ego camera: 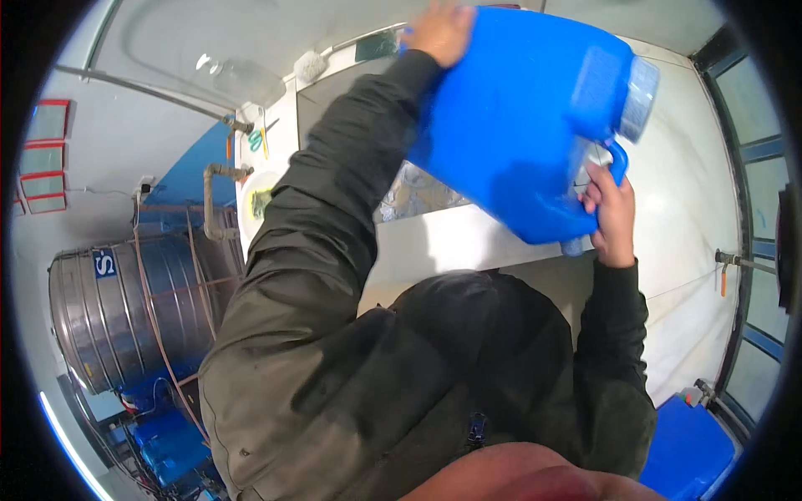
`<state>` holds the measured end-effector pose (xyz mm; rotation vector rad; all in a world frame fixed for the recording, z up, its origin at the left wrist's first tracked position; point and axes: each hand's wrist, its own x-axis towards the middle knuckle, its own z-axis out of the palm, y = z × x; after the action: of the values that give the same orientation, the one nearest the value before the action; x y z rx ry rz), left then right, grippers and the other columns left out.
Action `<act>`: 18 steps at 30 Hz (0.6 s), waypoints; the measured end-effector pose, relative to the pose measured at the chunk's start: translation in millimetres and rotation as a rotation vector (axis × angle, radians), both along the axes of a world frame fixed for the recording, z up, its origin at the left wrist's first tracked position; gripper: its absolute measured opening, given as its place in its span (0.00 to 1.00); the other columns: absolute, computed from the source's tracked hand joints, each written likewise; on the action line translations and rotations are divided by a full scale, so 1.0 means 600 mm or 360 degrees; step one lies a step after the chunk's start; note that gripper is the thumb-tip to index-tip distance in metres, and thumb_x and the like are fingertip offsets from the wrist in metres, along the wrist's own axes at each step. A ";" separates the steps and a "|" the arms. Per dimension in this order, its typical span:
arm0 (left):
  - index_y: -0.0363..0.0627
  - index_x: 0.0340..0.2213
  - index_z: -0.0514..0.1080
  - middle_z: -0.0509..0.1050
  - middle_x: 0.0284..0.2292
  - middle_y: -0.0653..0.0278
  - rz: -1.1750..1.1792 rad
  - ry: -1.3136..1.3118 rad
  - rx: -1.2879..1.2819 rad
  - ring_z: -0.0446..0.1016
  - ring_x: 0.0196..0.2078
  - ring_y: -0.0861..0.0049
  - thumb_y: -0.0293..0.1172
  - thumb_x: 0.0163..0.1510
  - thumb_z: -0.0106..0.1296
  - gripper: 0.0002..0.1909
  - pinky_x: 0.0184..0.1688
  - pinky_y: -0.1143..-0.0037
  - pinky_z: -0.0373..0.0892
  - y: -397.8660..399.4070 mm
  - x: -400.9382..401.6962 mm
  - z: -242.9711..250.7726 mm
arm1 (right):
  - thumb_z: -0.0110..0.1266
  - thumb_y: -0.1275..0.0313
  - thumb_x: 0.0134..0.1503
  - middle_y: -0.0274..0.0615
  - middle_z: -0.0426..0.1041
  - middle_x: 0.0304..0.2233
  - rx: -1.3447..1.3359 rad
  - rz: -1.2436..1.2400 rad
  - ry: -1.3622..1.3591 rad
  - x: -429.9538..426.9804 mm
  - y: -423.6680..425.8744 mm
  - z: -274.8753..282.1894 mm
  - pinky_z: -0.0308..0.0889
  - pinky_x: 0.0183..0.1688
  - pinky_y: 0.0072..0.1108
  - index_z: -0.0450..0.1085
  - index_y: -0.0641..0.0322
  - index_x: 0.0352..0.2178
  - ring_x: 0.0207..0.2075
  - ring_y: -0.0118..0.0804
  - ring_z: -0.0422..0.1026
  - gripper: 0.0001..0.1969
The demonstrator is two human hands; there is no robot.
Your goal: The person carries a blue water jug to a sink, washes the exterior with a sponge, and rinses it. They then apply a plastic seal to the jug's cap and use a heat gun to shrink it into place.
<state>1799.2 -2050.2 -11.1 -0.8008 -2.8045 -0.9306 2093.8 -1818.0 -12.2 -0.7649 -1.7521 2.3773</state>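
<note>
A large blue plastic water jug (501,119) is tilted on its side over a white counter (407,250). Its wide pale cap (640,100) faces right. My left hand (442,34) presses against the far end of the jug, slightly blurred. The fingers of my right hand (611,216) are wrapped around the jug's handle (618,164). A small bluish part (571,247) sticks out below the jug near that hand. Under the jug, partly hidden, lies a shiny, wet-looking sink basin (413,194).
Left along the counter are a clear pump bottle (247,80), a white round brush (309,66), green-handled scissors (255,141) and a white bowl (249,188) holding a sponge. Pipe taps (219,172) jut nearby. A steel tank (131,307) stands left; another blue container (689,448) sits lower right.
</note>
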 end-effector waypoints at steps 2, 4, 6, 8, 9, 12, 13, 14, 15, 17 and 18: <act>0.56 0.64 0.57 0.47 0.68 0.47 -0.0170 0.0224 0.0082 0.43 0.69 0.41 0.62 0.56 0.47 0.40 0.61 0.32 0.37 0.093 0.124 0.007 | 0.59 0.69 0.57 0.27 0.63 0.16 0.0007 -0.0033 -0.0035 -0.027 0.000 -0.015 0.62 0.23 0.18 0.64 0.55 0.27 0.15 0.22 0.61 0.10; 0.57 0.66 0.54 0.49 0.66 0.42 -0.0451 0.0626 -0.0058 0.48 0.67 0.35 0.60 0.54 0.50 0.43 0.60 0.35 0.44 0.097 0.274 -0.010 | 0.59 0.68 0.57 0.27 0.62 0.16 -0.0073 -0.0108 -0.0080 -0.032 0.023 -0.036 0.62 0.23 0.18 0.65 0.54 0.28 0.15 0.22 0.60 0.09; 0.52 0.65 0.54 0.50 0.65 0.39 -0.0227 0.0414 -0.0144 0.49 0.66 0.36 0.58 0.53 0.52 0.44 0.59 0.35 0.46 0.031 0.348 -0.046 | 0.59 0.66 0.58 0.26 0.62 0.16 -0.0129 -0.0112 -0.0096 -0.020 0.054 -0.052 0.61 0.22 0.18 0.65 0.54 0.28 0.15 0.21 0.60 0.10; 0.30 0.62 0.53 0.50 0.63 0.33 0.0378 0.0055 0.0262 0.48 0.65 0.37 0.55 0.60 0.45 0.42 0.65 0.51 0.49 -0.081 0.333 -0.181 | 0.60 0.65 0.58 0.25 0.62 0.16 -0.0031 0.0007 -0.0076 -0.035 0.044 -0.023 0.60 0.21 0.17 0.66 0.54 0.29 0.15 0.20 0.60 0.10; 0.24 0.62 0.49 0.49 0.62 0.29 0.0899 -0.0431 0.0502 0.49 0.65 0.37 0.56 0.65 0.37 0.43 0.66 0.56 0.49 -0.107 0.335 -0.240 | 0.60 0.65 0.58 0.25 0.62 0.16 0.0009 0.0063 -0.0089 -0.038 0.038 -0.016 0.60 0.21 0.17 0.66 0.54 0.30 0.15 0.20 0.60 0.10; 0.27 0.65 0.34 0.37 0.64 0.23 0.0645 -0.0559 0.0665 0.32 0.69 0.35 0.57 0.65 0.35 0.48 0.69 0.51 0.37 -0.088 0.290 -0.269 | 0.59 0.50 0.59 0.26 0.64 0.20 0.0499 0.0442 -0.0084 -0.116 -0.027 0.001 0.55 0.19 0.14 0.71 0.57 0.32 0.17 0.17 0.59 0.20; 0.27 0.65 0.34 0.37 0.64 0.24 0.0624 -0.0500 0.0542 0.31 0.69 0.35 0.57 0.65 0.37 0.48 0.69 0.51 0.36 -0.061 0.277 -0.229 | 0.57 0.46 0.59 0.27 0.66 0.20 0.0654 0.0610 -0.0038 -0.148 -0.043 -0.006 0.56 0.19 0.15 0.72 0.58 0.32 0.17 0.18 0.61 0.24; 0.28 0.66 0.34 0.36 0.65 0.25 0.0546 -0.0311 0.0619 0.31 0.70 0.35 0.57 0.64 0.39 0.48 0.69 0.49 0.34 -0.046 0.259 -0.184 | 0.53 0.44 0.60 0.29 0.67 0.20 0.0869 0.0747 0.0013 -0.176 -0.061 -0.017 0.59 0.19 0.17 0.72 0.61 0.30 0.17 0.21 0.63 0.27; 0.29 0.66 0.35 0.36 0.65 0.26 0.0469 -0.0110 0.0697 0.30 0.70 0.35 0.57 0.63 0.41 0.49 0.68 0.47 0.33 -0.033 0.234 -0.139 | 0.46 0.40 0.62 0.31 0.67 0.19 0.1003 0.0848 0.0054 -0.207 -0.078 -0.034 0.60 0.19 0.19 0.71 0.64 0.26 0.18 0.24 0.65 0.32; 0.31 0.66 0.41 0.38 0.66 0.29 0.0385 0.0575 0.0191 0.33 0.69 0.35 0.57 0.62 0.44 0.48 0.66 0.42 0.34 -0.054 0.192 -0.075 | 0.40 0.43 0.65 0.44 0.71 0.19 0.1210 0.1166 0.0123 -0.272 -0.114 -0.055 0.66 0.24 0.30 0.72 0.69 0.27 0.19 0.38 0.71 0.34; 0.37 0.65 0.51 0.46 0.66 0.39 0.0211 0.0768 -0.0066 0.38 0.70 0.40 0.58 0.61 0.42 0.43 0.65 0.39 0.35 -0.072 0.172 -0.050 | 0.40 0.45 0.65 0.50 0.73 0.21 0.1401 0.1404 0.0159 -0.308 -0.130 -0.065 0.68 0.27 0.34 0.72 0.69 0.29 0.22 0.44 0.74 0.33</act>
<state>1902.3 -2093.4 -41.0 -0.7171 -2.4243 -0.5662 1909.3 -1895.8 -51.2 0.3107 -3.0999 1.4858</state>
